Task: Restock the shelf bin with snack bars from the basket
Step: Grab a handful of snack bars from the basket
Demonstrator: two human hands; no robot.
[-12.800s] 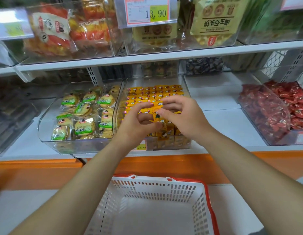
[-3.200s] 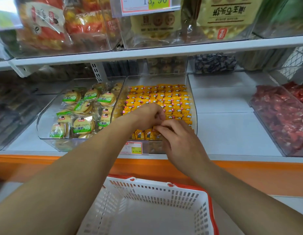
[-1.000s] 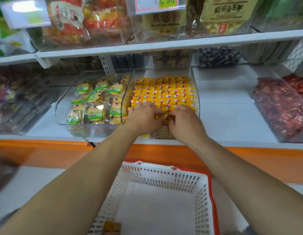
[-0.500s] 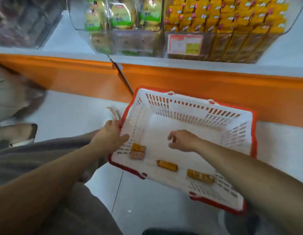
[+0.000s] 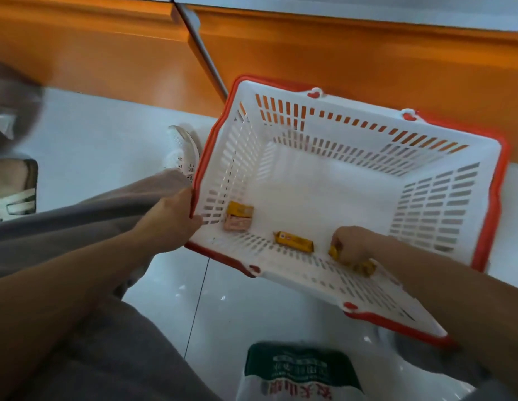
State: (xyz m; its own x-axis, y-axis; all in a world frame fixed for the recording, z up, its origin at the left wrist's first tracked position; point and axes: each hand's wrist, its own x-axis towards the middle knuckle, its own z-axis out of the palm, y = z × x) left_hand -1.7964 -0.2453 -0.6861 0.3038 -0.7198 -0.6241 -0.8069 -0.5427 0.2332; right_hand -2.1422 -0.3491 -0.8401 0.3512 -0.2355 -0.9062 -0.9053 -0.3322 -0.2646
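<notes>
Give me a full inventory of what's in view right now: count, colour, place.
basket: one, white with red rim, in front of the shelf base
snack bars: three, yellow-orange, inside the basket along its near wall
right bar: one of those three, under the right hand
pale packet: one, pinkish, touching the left bar
shelf base: one, orange, across the top
floor: white tiles
bag: one, green and white, bottom edge
sandalled foot: one, another person's, far left
shoe: one, white, left of the basket
trousers: grey, lower left
left hand: grips the basket's left rim
right hand: inside the basket, fingers curled on the right bar
</notes>
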